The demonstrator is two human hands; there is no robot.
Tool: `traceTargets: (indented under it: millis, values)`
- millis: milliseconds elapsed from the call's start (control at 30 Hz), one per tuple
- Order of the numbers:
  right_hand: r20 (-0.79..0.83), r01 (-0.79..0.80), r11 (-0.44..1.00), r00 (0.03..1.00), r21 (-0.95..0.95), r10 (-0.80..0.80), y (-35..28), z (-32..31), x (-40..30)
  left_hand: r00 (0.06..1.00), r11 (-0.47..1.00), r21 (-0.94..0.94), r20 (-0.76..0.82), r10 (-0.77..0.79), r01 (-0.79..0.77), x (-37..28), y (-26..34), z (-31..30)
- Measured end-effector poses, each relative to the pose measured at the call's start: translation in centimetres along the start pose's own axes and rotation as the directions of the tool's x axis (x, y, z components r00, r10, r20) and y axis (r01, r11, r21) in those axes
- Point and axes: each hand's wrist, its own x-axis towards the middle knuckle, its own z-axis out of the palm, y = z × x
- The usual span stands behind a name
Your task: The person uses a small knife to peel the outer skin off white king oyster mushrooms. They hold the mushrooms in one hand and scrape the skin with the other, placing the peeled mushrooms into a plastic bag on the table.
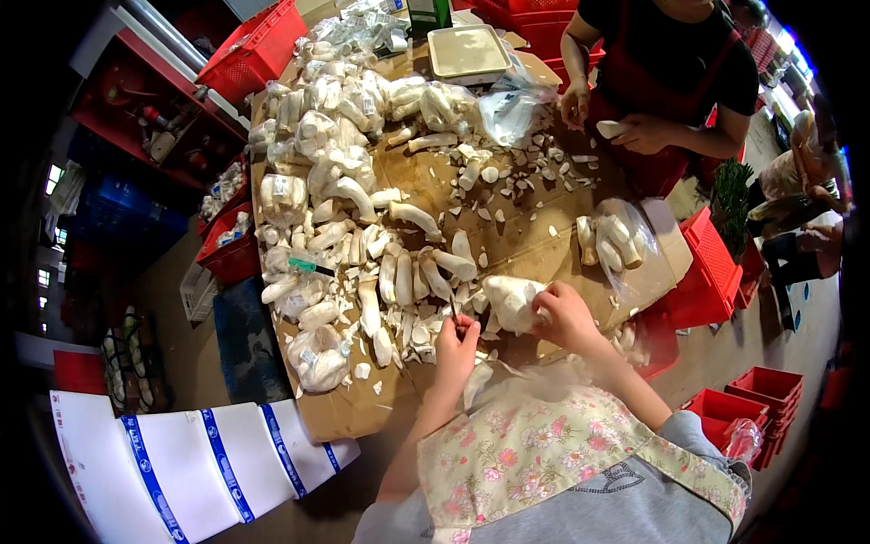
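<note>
My right hand [565, 314] grips a large, pale king oyster mushroom [510, 302] above the near side of the cardboard-covered table [360, 415]. Just left of it, my left hand [459, 338] is closed around a thin, dark tool, probably a small knife [453, 309], its tip pointing away from me. Several whole king oyster mushrooms [404, 277] lie side by side beyond my left hand. White trimmings [414, 333] are heaped around them. A green utility knife [309, 265] rests on the mushrooms farther left.
Bagged mushrooms [340, 156] pile along the left side. A weighing scale [469, 53] stands at the back. Across the table, a co-worker's hand [642, 134] holds a mushroom piece. An open plastic bag of mushrooms [622, 241] lies right, near a red crate [703, 272]. White foam boxes [177, 462] stand lower left.
</note>
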Motion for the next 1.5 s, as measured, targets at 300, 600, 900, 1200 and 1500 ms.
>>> traceTargets:
  millis: [300,600,900,1200,1500]
  values:
    - [-0.199,-0.121,0.959,0.964,0.257,0.175,0.0,0.5,-1.1,0.826,0.650,0.544,0.159,0.541,-0.531,-0.6,0.3,2.2]
    - [-0.364,-0.134,0.976,0.912,0.172,0.189,0.7,3.1,-1.9,0.836,0.263,0.801,0.465,0.292,-0.538,-0.8,6.0,2.4]
    - [-0.348,-0.125,0.952,0.911,0.278,0.221,1.6,4.1,-2.1,0.748,0.058,0.768,0.599,0.287,-0.637,0.6,6.1,5.3]
    - [-0.367,-0.141,0.948,0.897,0.285,0.244,1.8,4.4,-2.0,0.707,-0.041,0.769,0.607,0.364,-0.638,1.2,5.6,6.6]
    - [-0.362,-0.114,0.944,0.904,0.309,0.228,1.5,4.5,-2.5,0.589,-0.170,0.725,0.654,0.475,-0.667,-0.5,6.7,4.9]
